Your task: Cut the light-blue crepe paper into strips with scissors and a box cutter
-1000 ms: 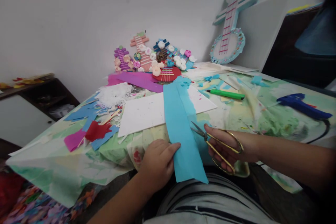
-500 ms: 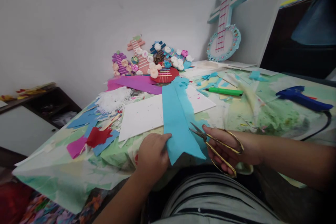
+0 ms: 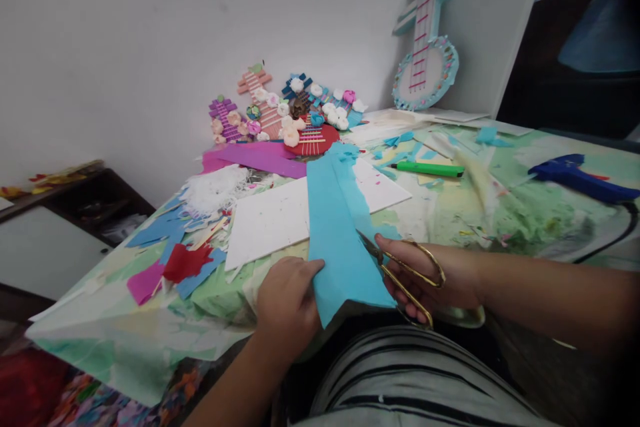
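A: Left hand (image 3: 287, 300)?

B: Clenched on the blue paper strip (image 3: 335, 227). Thumb on top, fingers under its left edge, just in front of the white sheet (image 3: 270, 217), at the table (image 3: 525, 220) edge nearest the person.

A: Where does the strip lie?

B: Across the right part of the white sheet. It runs from the sheet's far edge, over it, and off the near table edge, with the loose end hanging over the person's striped shirt (image 3: 400, 380).

A: Right hand (image 3: 430, 273)?

B: Grasping the scissors (image 3: 400, 267), fingers through the gold handle loops. It is in front of the white sheet's right corner. The blades touch the strip's right edge. Can't tell how far the blades are parted.

A: Other things?

B: Green marker (image 3: 427, 169) to the right of the white sheet, a bit apart. Blue glue gun (image 3: 580, 177) well apart to the sheet's right, with a black cord. Purple paper (image 3: 260, 157) just behind the sheet. White fluff (image 3: 215, 187) at its back left corner. Red scrap (image 3: 185, 261) on blue cuttings to the sheet's left. Paper flower crafts (image 3: 290, 110) behind the sheet by the wall. A guitar-shaped craft (image 3: 425, 60) leans upright behind and to the right of the sheet.
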### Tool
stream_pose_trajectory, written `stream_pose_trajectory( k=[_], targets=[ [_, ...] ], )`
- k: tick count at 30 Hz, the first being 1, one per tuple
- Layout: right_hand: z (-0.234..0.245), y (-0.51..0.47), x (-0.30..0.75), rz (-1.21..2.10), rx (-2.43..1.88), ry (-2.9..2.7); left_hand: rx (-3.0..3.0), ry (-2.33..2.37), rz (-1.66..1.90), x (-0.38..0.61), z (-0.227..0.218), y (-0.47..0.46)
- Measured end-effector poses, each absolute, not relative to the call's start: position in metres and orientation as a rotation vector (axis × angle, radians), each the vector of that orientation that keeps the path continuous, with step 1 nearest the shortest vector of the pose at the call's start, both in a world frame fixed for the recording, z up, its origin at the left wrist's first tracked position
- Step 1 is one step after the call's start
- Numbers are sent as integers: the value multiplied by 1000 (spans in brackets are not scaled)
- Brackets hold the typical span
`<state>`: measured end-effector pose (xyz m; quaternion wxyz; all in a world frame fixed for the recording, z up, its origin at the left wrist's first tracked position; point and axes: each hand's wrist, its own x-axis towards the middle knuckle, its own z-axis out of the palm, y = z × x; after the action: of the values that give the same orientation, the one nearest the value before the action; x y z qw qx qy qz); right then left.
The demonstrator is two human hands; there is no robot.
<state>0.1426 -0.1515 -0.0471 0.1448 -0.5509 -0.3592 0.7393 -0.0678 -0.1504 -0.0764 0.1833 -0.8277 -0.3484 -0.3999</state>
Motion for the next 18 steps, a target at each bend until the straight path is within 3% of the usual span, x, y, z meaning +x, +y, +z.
stream_pose_trajectory(
  k=[18],
  targets=[
    [-68,-148,134,1995,-1378,-1098,-2454,-753,-1131,-63,-93,-165]
  ],
)
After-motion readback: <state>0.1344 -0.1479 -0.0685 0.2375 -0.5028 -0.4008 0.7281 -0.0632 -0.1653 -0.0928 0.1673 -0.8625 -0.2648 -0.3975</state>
